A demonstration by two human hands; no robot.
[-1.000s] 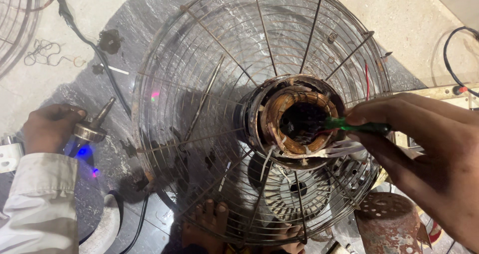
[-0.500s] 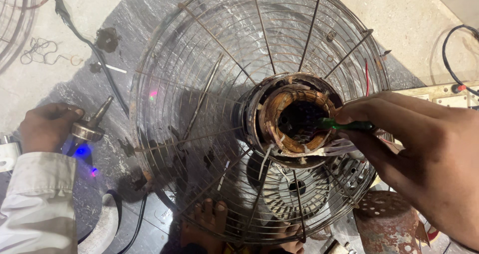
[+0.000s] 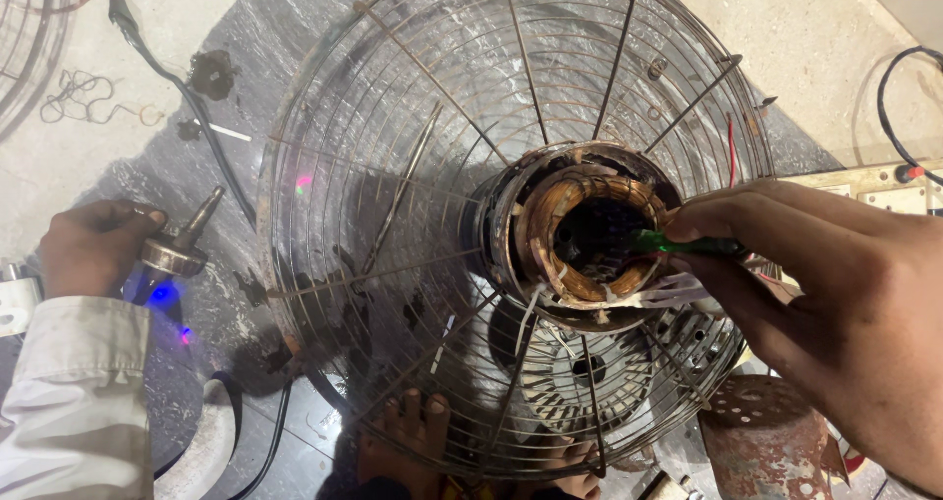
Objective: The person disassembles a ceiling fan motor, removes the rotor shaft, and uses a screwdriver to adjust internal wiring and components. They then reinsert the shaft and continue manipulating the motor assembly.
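A rusty round wire fan guard lies flat on the floor, with a motor housing at its middle. Inside the housing a ring of copper windings shows around a dark bore. My right hand grips a thin green-handled tool, whose tip reaches into the bore. At the left, my left hand, in a white sleeve, holds a metal rotor with a shaft down against the floor, apart from the guard.
A black cable runs along the floor at the upper left, near a tangle of thin wire. A slotted motor cover lies under the guard. A rusty perforated metal piece sits at the lower right. Bare toes rest at the guard's near edge.
My right hand has shifted slightly left, bringing the green tool a little further into the windings. My left hand stays on the rotor.
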